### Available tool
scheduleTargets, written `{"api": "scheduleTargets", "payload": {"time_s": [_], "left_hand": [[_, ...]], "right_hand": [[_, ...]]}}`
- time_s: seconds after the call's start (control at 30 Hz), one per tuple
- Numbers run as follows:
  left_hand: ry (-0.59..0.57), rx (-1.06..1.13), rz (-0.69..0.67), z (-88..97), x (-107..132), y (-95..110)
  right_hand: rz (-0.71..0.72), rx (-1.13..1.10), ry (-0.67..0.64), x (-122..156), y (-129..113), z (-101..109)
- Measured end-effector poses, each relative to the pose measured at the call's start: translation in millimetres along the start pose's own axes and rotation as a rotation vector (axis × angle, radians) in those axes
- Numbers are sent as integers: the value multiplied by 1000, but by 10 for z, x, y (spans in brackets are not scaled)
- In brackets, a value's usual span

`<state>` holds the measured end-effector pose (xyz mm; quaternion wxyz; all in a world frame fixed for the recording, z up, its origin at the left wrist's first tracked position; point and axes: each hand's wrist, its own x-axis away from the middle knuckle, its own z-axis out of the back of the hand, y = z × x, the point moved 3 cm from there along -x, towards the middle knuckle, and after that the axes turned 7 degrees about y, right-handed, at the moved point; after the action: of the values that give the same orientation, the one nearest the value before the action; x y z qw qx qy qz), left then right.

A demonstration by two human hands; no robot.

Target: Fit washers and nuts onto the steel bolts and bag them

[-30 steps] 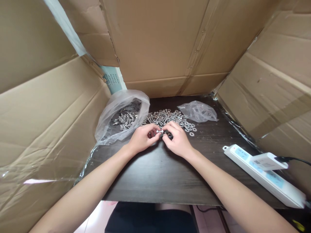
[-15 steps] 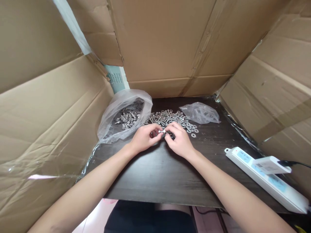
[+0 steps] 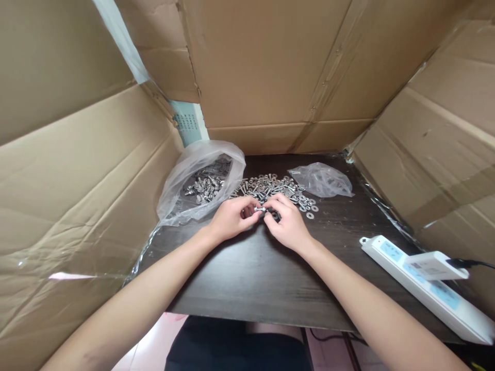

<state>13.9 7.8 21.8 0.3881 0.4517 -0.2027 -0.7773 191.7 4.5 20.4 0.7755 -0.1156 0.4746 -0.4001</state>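
Observation:
A small silvery bolt [image 3: 260, 209] lies level between my two hands above the dark table. Thumb and fingers of my left hand [image 3: 232, 219] pinch its left end. At the bolt's other end, the fingertips of my right hand [image 3: 289, 222] are closed round the tip; whether they also hold a nut or washer there is too small to tell. Just beyond my fingers spreads a loose pile of bolts, nuts and washers [image 3: 284, 186], partly hidden by my hands. To the left, a clear plastic bag [image 3: 168, 203] gapes open with many metal fasteners [image 3: 207, 189] inside.
A smaller plastic bag [image 3: 323, 180] lies right of the pile. On the right of the table [image 3: 247, 288] sits a white power strip [image 3: 410, 291] with a plugged-in adapter [image 3: 436, 265] and black cable. Cardboard walls [image 3: 278, 67] enclose the back and both sides.
The view has shifted slightly. Both hands stay in place on the bolt; the right fingertips have moved a little, and more of the bolt's shank shows between the hands.

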Motion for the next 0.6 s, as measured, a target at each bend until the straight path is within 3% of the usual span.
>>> {"api": "scheduleTargets", "payload": {"time_s": [0.6], "left_hand": [[-15, 7, -5, -13, 11, -9]], "right_hand": [[-55, -6, -95, -11, -18, -2]]}}
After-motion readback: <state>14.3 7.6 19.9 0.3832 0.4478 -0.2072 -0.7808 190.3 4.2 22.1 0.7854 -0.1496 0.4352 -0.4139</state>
